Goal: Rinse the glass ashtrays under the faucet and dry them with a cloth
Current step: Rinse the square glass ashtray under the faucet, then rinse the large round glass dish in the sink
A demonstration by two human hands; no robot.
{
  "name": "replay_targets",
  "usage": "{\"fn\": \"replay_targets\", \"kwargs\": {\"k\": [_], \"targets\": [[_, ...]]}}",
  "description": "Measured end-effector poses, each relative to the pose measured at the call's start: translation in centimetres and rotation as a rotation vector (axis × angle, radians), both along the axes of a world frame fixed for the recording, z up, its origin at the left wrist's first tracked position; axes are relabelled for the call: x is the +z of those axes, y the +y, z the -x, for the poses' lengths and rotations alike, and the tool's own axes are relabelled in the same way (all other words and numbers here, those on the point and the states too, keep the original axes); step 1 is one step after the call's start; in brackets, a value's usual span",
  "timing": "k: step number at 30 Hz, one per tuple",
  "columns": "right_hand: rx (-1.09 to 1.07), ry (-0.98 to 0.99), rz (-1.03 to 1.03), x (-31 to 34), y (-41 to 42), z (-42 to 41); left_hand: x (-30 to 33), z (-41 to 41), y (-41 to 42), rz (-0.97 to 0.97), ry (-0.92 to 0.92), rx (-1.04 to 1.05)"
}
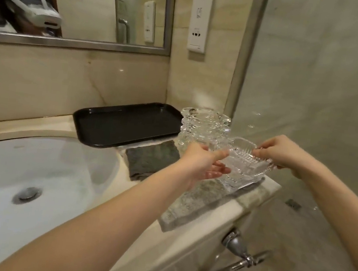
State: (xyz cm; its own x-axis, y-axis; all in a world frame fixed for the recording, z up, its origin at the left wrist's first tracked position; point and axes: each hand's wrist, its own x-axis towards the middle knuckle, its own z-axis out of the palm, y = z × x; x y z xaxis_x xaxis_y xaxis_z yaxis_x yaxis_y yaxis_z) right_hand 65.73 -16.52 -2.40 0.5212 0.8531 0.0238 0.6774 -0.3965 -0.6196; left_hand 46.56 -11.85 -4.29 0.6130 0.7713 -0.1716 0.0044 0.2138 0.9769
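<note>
A clear cut-glass ashtray (245, 161) is held tilted above the right end of the counter. My left hand (201, 164) holds its near left edge, thumb on the rim and fingers underneath. My right hand (279, 154) pinches its far right rim. Behind it, a stack of several more glass ashtrays (204, 127) stands against the wall corner. A dark grey cloth (151, 159) lies flat on the counter just left of my left hand. No faucet is in view.
A black tray (126, 123) sits on the marble counter (204, 211) behind the cloth. The white sink basin (28, 171) with its drain is at the lower left. A mirror hangs above, and a glass shower partition (320, 86) bounds the right side.
</note>
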Motion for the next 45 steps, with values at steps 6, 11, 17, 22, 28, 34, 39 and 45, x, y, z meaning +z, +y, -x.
{"fn": "replay_targets", "kwargs": {"k": [6, 11, 17, 22, 28, 34, 39, 45], "targets": [[-0.038, -0.033, -0.098, -1.8, 0.5, 0.1, -1.7, -1.4, 0.7, 0.031, 0.029, 0.133], [-0.034, -0.003, -0.081, -2.1, 0.7, -0.1, -2.5, -1.6, 1.7, -0.096, 0.119, 0.216], [0.042, -0.199, -0.122, -0.3, 0.5, 1.6, -2.2, -0.3, 2.3, -0.255, 0.194, 0.251], [0.225, -0.385, -0.394, 1.9, 1.8, 7.3, 0.0, 3.4, 3.1, -0.557, 0.234, 0.34], [0.526, -0.25, -0.454, 1.8, 6.2, 18.5, 1.7, 12.6, 3.7, -0.747, 0.389, 0.518], [0.782, 0.025, -0.418, 0.6, 9.3, 32.0, 1.5, 26.0, 2.7, -0.748, 0.566, 0.747], [1.003, 0.085, -0.361, -0.2, 9.8, 41.8, 1.6, 36.8, 0.0, -0.73, 0.779, 0.882], [1.225, 0.098, -0.227, -0.9, 9.3, 51.0, 2.1, 46.2, -4.0, -0.692, 0.981, 1.01]]}}
